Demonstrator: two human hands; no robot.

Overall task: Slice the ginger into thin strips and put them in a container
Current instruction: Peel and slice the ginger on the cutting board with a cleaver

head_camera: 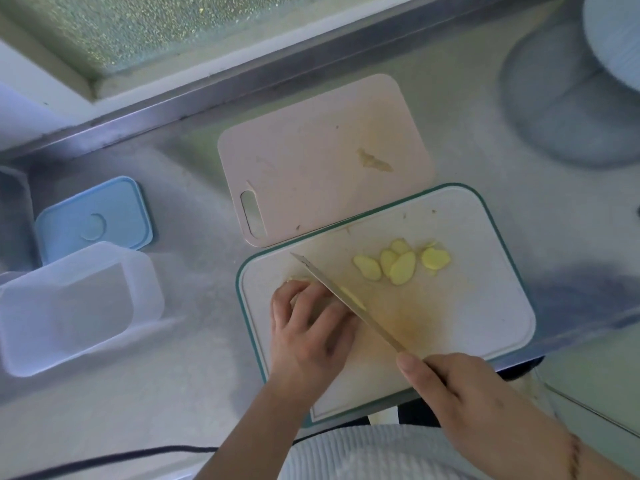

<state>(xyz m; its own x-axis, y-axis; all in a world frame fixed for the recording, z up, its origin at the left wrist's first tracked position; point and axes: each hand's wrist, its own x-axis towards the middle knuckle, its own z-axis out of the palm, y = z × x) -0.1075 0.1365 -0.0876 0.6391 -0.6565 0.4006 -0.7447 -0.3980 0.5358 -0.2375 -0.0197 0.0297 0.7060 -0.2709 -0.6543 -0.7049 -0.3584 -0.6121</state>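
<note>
The ginger (298, 280) is a pale yellow piece lying at the left of the white board (467, 306), mostly hidden, only its far tip showing. Five or so thin oval slices (401, 266) lie flat and partly overlapping near the board's far middle. The container (69, 306) is a clear, open rectangular tub, upright on the bench (173, 393), well left of the board.

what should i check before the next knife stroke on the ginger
1. Left hand holds the ginger piece steady: ok.
2. Left fingertips clear of the knife blade: cannot tell, they sit right beside it.
3. Right hand grips the knife handle: ok.
4. Ginger slices clear of the cutting line: ok.
5. White cutting board fully on the counter: not ok, its near edge overhangs.
6. Clear container open and nearby: ok.
</note>
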